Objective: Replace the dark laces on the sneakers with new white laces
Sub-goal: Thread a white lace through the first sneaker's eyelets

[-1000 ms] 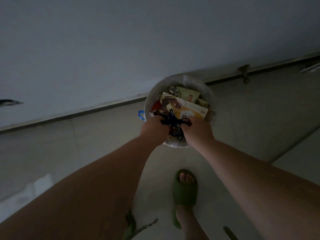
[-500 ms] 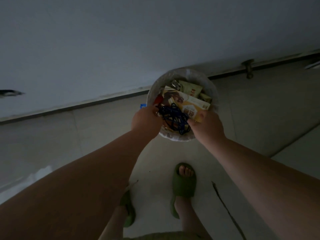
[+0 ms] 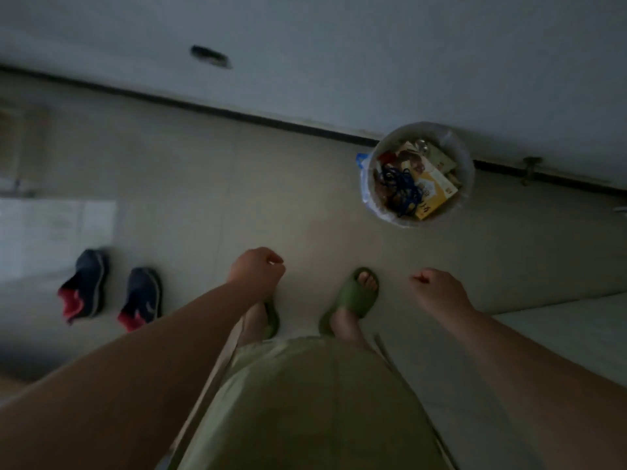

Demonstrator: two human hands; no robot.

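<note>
Both hands have withdrawn from the trash bin point(image 3: 369, 184) since the earlier frames and now hang near the body, well apart from each other. Left hand point(image 3: 257, 270): fingers loosely curled, holding nothing. Right hand point(image 3: 437, 290): fingers loosely curled, holding nothing.

Dark laces point(image 3: 400, 188): released; they lie in a tangled heap inside the bin, on top of a yellow carton point(image 3: 436, 193) and other wrappers. The bin stands on the floor at far right, against the baseboard point(image 3: 237, 113).

Sneakers point(image 3: 112, 293): two dark shoes with red heels, side by side on the floor at left, well apart from the bin. Motion blur prevents telling whether any lace is fitted.

Green slippers point(image 3: 353, 296) are on the person's feet, between the hands. A green garment point(image 3: 305, 401) fills the near centre.
</note>
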